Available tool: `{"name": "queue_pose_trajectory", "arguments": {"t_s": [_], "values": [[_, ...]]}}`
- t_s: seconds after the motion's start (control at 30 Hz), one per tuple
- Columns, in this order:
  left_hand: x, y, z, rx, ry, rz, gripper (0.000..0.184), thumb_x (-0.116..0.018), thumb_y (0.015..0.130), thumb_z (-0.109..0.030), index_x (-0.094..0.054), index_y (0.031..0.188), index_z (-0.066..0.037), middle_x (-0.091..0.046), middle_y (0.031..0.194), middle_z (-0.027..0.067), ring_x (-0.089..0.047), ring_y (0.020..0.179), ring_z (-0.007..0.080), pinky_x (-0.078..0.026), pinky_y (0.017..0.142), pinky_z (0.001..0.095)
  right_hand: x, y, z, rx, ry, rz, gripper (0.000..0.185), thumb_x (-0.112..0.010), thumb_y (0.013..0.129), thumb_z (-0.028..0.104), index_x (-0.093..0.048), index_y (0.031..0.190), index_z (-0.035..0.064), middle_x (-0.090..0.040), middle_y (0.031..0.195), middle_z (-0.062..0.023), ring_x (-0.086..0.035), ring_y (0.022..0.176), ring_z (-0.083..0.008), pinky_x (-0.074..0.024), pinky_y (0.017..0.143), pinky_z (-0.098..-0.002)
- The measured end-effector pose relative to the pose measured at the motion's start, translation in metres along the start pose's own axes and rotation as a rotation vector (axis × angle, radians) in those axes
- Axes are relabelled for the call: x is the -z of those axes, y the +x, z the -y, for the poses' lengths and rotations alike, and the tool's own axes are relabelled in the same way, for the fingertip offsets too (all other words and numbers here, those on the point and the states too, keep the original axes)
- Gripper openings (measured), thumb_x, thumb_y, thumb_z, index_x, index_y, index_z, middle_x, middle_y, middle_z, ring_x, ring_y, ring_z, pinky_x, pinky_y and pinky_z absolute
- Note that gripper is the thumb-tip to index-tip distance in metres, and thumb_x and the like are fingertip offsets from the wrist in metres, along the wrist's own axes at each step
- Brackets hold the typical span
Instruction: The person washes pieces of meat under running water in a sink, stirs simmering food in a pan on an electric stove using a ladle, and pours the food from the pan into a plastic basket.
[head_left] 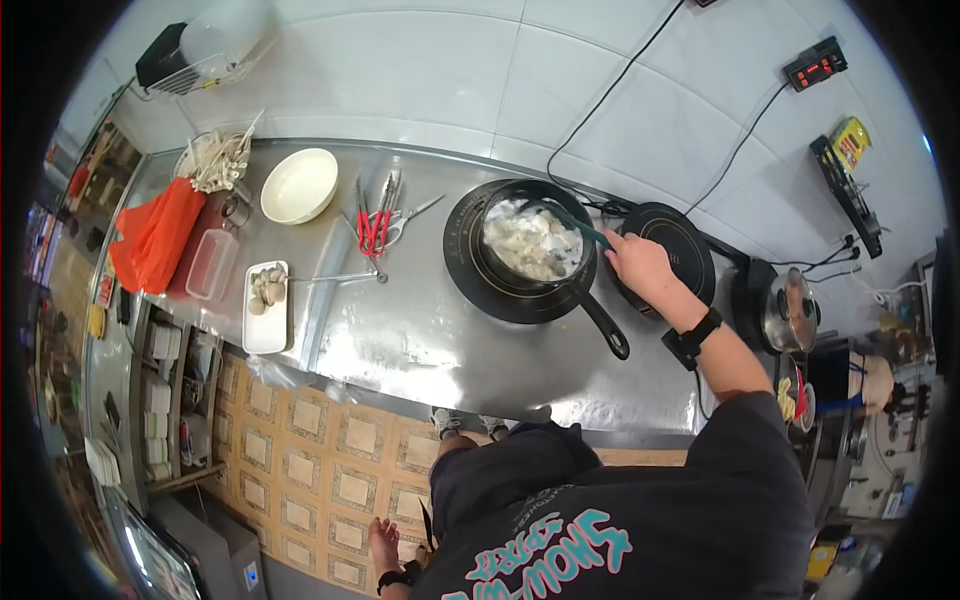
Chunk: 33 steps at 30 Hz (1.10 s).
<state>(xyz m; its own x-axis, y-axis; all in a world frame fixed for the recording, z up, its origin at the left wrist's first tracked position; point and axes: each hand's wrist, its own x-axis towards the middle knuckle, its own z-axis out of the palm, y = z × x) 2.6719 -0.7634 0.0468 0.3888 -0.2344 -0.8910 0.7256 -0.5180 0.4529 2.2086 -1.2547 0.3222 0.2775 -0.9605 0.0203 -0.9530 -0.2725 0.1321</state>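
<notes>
My right hand [640, 264] is closed on the handle of a green spatula [580, 225], whose far end reaches into a black frying pan [604, 322]. White and pale food [532, 240], partly foamy, lies in the pan; the spatula's head is hard to make out against it. The pan rests on a round black induction cooker [462, 262], its handle pointing toward me and to the right. Down at my side, away from the counter, hangs my left hand [384, 548], loosely open and holding nothing.
A second round cooker [690, 250] and a lidded pot [793, 310] stand to the right. Leftward are red-handled scissors [378, 220], a cream bowl [300, 187], a white tray [266, 330] with pale round pieces, a clear container [212, 265] and an orange bag [155, 240].
</notes>
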Motion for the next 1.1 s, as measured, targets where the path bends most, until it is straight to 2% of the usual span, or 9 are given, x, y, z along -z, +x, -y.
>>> {"name": "queue_pose_trajectory", "arguments": {"t_s": [0.23, 0.3, 0.4, 0.57, 0.67, 0.8, 0.9, 1.0, 1.1], "values": [[0.008, 0.062, -0.031, 0.025, -0.028, -0.064, 0.029, -0.047, 0.085, -0.030, -0.046, 0.107, -0.011, -0.055, 0.092, 0.0037, -0.053, 0.075, 0.0158, -0.041, 0.062, 0.0280, 0.061, 0.025, 0.003, 0.057, -0.042, 0.474, 0.022, -0.057, 0.066, 0.022, -0.063, 0.072, 0.0018, -0.060, 0.072, -0.0189, -0.058, 0.074, -0.0348, -0.0477, 0.066, -0.0415], [0.002, 0.071, -0.038, 0.024, -0.022, -0.002, 0.028, -0.047, 0.085, -0.030, -0.046, 0.107, -0.012, -0.054, 0.091, 0.0031, -0.053, 0.076, 0.0160, -0.041, 0.062, 0.0282, 0.072, 0.039, -0.002, 0.130, 0.077, 0.551, 0.022, -0.059, 0.067, 0.023, -0.063, 0.068, 0.0020, -0.060, 0.064, -0.0144, -0.058, 0.059, -0.0282, -0.0479, 0.055, -0.0373], [-0.007, 0.082, -0.041, 0.068, -0.036, 0.044, 0.022, -0.049, 0.084, -0.031, -0.047, 0.101, -0.016, -0.055, 0.083, -0.0006, -0.052, 0.076, 0.0158, -0.039, 0.062, 0.0285, 0.073, 0.063, -0.011, -0.253, 0.446, 0.976, 0.024, -0.060, 0.071, 0.025, -0.061, 0.072, 0.0010, -0.053, 0.056, -0.0061, -0.045, 0.039, -0.0129, -0.0386, 0.036, -0.0262], [-0.008, 0.078, -0.040, 0.088, -0.056, 0.085, 0.017, -0.049, 0.084, -0.032, -0.047, 0.096, -0.019, -0.054, 0.080, -0.0020, -0.052, 0.075, 0.0157, -0.038, 0.062, 0.0282, 0.050, 0.045, -0.043, -0.690, 1.427, 1.213, 0.026, -0.045, 0.084, 0.018, -0.054, 0.090, -0.0059, -0.044, 0.056, 0.0006, -0.024, 0.033, -0.0004, -0.0212, 0.028, -0.0145], [0.005, 0.078, -0.040, 0.096, -0.074, 0.077, 0.035, -0.048, 0.084, -0.030, -0.043, 0.114, -0.011, -0.053, 0.092, 0.0035, -0.052, 0.085, 0.0193, -0.041, 0.062, 0.0284, 0.047, 0.015, -0.045, -0.712, 1.541, 1.026, 0.027, -0.045, 0.085, 0.018, -0.052, 0.094, -0.0058, -0.044, 0.057, 0.0005, -0.025, 0.033, -0.0006, -0.0202, 0.028, -0.0151], [0.006, 0.064, -0.049, 0.055, 0.030, -0.025, 0.022, -0.047, 0.085, -0.031, -0.047, 0.095, -0.012, -0.053, 0.081, 0.0006, -0.051, 0.075, 0.0147, -0.040, 0.062, 0.0285, 0.040, -0.025, -0.017, -0.523, 1.225, 0.574, 0.016, -0.049, 0.079, 0.016, -0.057, 0.083, 0.0033, -0.046, 0.058, 0.0031, -0.036, 0.041, -0.0038, -0.0274, 0.037, -0.0185], [-0.007, 0.063, -0.068, -0.097, 0.209, -0.042, 0.022, -0.046, 0.086, -0.028, -0.048, 0.096, -0.009, -0.053, 0.081, 0.0015, -0.051, 0.074, 0.0126, -0.041, 0.063, 0.0258, 0.003, -0.044, 0.007, -0.011, 0.566, -0.161, 0.036, -0.051, 0.078, 0.011, -0.049, 0.112, 0.0001, -0.054, 0.074, -0.0152, -0.055, 0.069, -0.0258, -0.0439, 0.058, -0.0333], [-0.092, 0.027, -0.133, -0.344, 0.360, 0.116, 0.024, -0.049, 0.086, -0.026, -0.051, 0.099, -0.006, -0.053, 0.083, 0.0017, -0.051, 0.074, 0.0093, -0.042, 0.063, 0.0223, -0.001, -0.044, 0.041, -0.225, 0.511, -0.070, 0.039, -0.048, 0.078, 0.011, -0.044, 0.116, 0.0027, -0.052, 0.084, -0.0216, -0.053, 0.076, -0.0388, -0.0433, 0.067, -0.0444], [-0.223, -0.049, -0.193, -0.481, 0.517, 0.505, 0.038, -0.051, 0.085, -0.024, -0.046, 0.116, -0.002, -0.054, 0.103, 0.0084, -0.052, 0.093, 0.0164, -0.042, 0.081, 0.0275, -0.026, -0.038, 0.059, -0.202, 0.571, -0.132, 0.044, -0.050, 0.078, 0.010, -0.040, 0.120, 0.0032, -0.050, 0.087, -0.0192, -0.053, 0.077, -0.0367, -0.0432, 0.067, -0.0436]]}}
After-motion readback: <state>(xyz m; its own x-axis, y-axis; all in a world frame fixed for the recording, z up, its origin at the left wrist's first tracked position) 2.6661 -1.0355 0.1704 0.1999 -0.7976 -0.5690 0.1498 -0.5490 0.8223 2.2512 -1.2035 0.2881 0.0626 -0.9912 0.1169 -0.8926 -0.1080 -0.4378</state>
